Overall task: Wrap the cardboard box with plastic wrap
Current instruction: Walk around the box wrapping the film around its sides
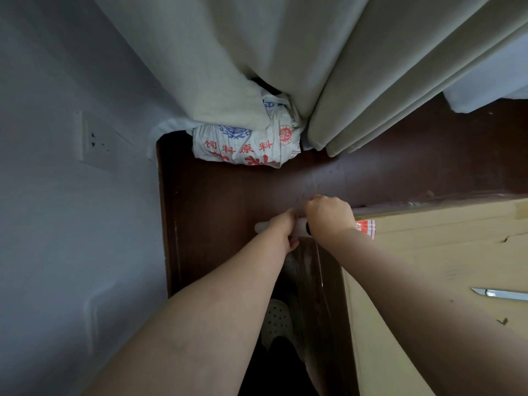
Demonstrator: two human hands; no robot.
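The grey wall [57, 195] fills your left and the pale curtains [285, 52] hang ahead, over a printed sack [243, 144] on the dark floor [228, 190]. The cardboard box [428, 252] stands to your right, its near corner just beside your right grip [328, 217]. Both grips are clamped on the plastic wrap roll [261, 226]: the left grip [281, 232] curls round its middle and the right covers the end nearer the box. The roll's long axis runs left to right, pointing at that corner. A film sheet [305, 270] trails from the roll back toward you along the box's left face. Judging from this, the next pull must carry the roll rightward round the corner, right grip leading. A blade [503, 294] lies on the box top.
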